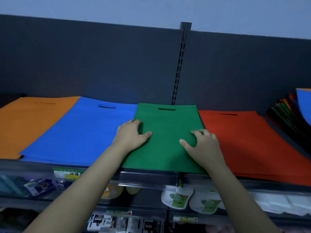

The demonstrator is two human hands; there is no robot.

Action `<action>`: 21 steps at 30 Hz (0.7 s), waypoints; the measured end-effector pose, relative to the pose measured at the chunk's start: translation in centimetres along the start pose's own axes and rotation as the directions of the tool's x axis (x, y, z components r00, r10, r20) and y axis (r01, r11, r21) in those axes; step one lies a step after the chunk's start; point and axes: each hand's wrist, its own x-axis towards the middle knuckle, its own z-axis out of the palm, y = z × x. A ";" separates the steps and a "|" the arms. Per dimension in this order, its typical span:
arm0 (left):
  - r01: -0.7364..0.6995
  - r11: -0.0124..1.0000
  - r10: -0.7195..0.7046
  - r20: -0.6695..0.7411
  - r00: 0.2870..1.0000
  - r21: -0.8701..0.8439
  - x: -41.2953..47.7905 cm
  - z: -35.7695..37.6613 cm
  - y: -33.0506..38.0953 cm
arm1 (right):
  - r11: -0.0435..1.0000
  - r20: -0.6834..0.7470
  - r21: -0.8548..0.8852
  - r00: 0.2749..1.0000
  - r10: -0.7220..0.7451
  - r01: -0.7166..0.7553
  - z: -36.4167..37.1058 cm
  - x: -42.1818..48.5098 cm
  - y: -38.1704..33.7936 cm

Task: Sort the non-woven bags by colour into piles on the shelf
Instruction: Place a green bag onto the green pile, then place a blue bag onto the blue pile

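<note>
Left hand (130, 134) and right hand (202, 145) press slack-fingered on green bag (165, 125); mixed-colour stack (289, 115) cut off rightward.

free: air above piles (75, 132), 9 to 3 o'clock; bare shelf (286, 134) strip at 2 | blocked: back panel (101, 64) at 12, upright (180, 64) at 1, mixed stack (289, 115) at 3
</note>
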 end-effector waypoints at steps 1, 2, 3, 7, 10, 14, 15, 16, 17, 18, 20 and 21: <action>0.003 0.997 -0.004 -0.011 1.000 -0.080 0.0 -0.2 0.0 | 0.999 -0.024 0.040 1.000 0.007 -0.006 -0.1 -0.2 0.0; 0.002 0.990 -0.005 -0.020 1.000 -0.144 0.0 -0.3 0.0 | 0.997 -0.038 0.079 0.999 0.016 -0.013 -0.2 -0.3 0.0; -0.004 0.983 -0.002 -0.030 1.000 -0.182 -0.1 -0.4 0.0 | 0.993 -0.041 0.115 0.999 0.024 -0.019 -0.3 -0.4 0.1; -0.027 0.968 0.018 -0.037 0.999 -0.249 -0.3 -0.5 0.0 | 0.979 0.005 0.199 0.999 0.049 -0.049 -0.8 -0.3 0.3; -0.018 0.966 0.014 -0.018 1.000 -0.258 -0.4 -0.7 0.1 | 0.988 0.053 0.152 0.998 0.022 -0.030 -1.1 0.0 0.3; -0.028 0.959 0.009 -0.067 0.998 -0.283 -0.7 -0.9 0.3 | 0.995 0.133 0.102 0.991 -0.001 -0.013 -1.9 0.1 0.6; -0.031 0.961 0.016 -0.058 0.998 -0.276 -0.8 -0.9 0.3 | 0.995 0.155 0.100 0.988 -0.012 -0.003 -2.1 0.1 0.6; -0.034 0.963 0.023 -0.044 0.999 -0.267 -0.8 -0.8 0.3 | 0.995 0.173 0.104 0.985 -0.022 0.004 -2.3 0.0 0.7; -0.036 0.966 0.030 -0.027 0.999 -0.258 -0.8 -0.8 0.3 | 0.994 0.186 0.112 0.982 -0.032 0.011 -2.5 0.0 0.9; -0.038 0.968 0.037 -0.012 0.999 -0.247 -0.8 -0.8 0.4 | 0.992 0.193 0.122 0.980 -0.040 0.017 -2.7 0.0 1.1; -0.055 0.976 0.057 0.001 0.998 -0.210 -0.9 -0.8 0.5 | 0.990 0.201 0.135 0.978 -0.051 0.024 -3.3 -0.1 1.6; -0.075 0.981 0.075 -0.008 0.997 -0.181 -0.9 -0.8 0.5 | 0.991 0.203 0.133 0.978 -0.051 0.024 -3.8 -0.2 2.0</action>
